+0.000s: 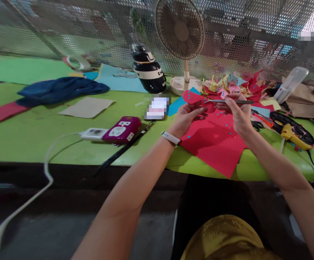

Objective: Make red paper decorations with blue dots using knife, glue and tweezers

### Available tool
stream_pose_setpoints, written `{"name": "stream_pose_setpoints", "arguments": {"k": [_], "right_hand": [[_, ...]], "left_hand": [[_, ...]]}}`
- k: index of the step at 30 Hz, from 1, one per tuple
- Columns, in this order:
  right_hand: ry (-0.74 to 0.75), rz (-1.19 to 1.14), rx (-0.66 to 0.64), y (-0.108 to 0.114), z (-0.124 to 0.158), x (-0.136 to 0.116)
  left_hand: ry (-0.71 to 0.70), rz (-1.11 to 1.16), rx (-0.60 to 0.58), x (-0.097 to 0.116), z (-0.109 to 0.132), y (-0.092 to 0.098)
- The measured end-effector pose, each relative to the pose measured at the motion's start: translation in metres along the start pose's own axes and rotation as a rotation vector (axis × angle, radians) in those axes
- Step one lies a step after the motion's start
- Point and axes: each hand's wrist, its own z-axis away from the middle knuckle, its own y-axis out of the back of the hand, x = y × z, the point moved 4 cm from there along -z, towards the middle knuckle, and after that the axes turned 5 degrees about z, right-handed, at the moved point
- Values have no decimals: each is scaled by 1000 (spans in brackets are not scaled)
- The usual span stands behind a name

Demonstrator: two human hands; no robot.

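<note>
My left hand point(185, 117) pinches a small red paper cutout point(190, 96) that carries several blue dots. In my right hand point(238, 112) are slim grey tweezers point(242, 102), held almost level, their tips pointing left at the cutout. Whether the tips touch the paper I cannot tell. Below both hands a large red sheet point(213, 144) lies on the green table, sprinkled with tiny blue bits. Behind the right hand is a heap of coloured paper scraps point(227, 85), some dotted.
A yellow glue gun point(295, 137), black palette point(305, 131) and scissors point(257, 125) lie on the right. A fan point(185, 81) and dark bottle point(149, 77) stand behind. To the left are a phone point(157, 108), a purple socket block point(123, 130) with a white cable, and blue cloth point(62, 90).
</note>
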Motion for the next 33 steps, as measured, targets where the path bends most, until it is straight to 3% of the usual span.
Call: {"name": "stream_pose_setpoints", "arguments": {"k": [33], "right_hand": [[11, 10, 30, 1, -2, 0]], "left_hand": [[-3, -24, -5, 2, 2, -3]]}}
